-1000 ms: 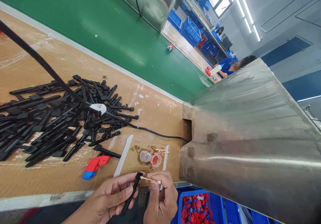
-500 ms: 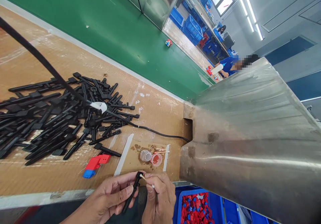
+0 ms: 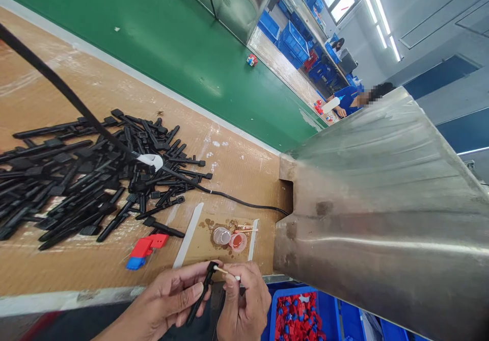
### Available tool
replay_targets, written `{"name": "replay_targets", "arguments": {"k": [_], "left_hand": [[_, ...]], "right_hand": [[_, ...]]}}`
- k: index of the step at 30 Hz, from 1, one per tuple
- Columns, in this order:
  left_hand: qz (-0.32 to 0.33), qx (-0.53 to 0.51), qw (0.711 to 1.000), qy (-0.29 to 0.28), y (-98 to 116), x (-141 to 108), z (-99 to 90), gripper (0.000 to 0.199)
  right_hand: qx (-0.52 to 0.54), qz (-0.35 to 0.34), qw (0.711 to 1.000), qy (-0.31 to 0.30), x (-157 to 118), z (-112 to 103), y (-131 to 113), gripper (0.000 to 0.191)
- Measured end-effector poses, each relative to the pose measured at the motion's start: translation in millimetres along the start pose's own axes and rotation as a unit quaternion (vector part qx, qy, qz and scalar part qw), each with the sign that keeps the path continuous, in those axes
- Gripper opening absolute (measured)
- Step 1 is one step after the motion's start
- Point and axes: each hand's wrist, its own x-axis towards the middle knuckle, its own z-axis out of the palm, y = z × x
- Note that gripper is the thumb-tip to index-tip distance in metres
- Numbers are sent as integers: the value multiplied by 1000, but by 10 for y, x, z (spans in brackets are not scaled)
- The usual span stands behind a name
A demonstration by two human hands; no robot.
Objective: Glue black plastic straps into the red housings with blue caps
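At the bottom of the view my left hand (image 3: 168,300) grips a slim black plastic strip (image 3: 200,292) by its shaft, head end up. My right hand (image 3: 246,303) pinches a cotton swab (image 3: 226,272) whose white tip touches the head of that strip. Just beyond the hands, on the cardboard-covered bench, sit a clear small cup (image 3: 221,236) and a small cup of red liquid (image 3: 237,241) on a stained patch. A large heap of the same black strips (image 3: 84,178) lies to the left.
A red and blue plastic piece (image 3: 143,249) and a white strip (image 3: 188,235) lie near the cups. A black cable (image 3: 229,201) crosses the heap. A big steel hood (image 3: 382,208) fills the right. A blue bin of red and blue parts (image 3: 298,315) sits below. Another person sits far back.
The swab in my right hand has shifted slightly against the strip's head; both hands stay in place. The view has barely drifted.
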Motion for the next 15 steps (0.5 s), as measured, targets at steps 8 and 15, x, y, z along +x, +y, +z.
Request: {"name": "replay_targets", "arguments": {"k": [8, 15], "left_hand": [[-9, 6, 1000, -18, -46, 30, -79, 72], [-24, -31, 999, 15, -12, 2, -37, 78]], "right_hand": [[101, 45, 991, 76, -6, -8, 52, 19], [59, 107, 986, 114, 44, -116, 226, 22]]}}
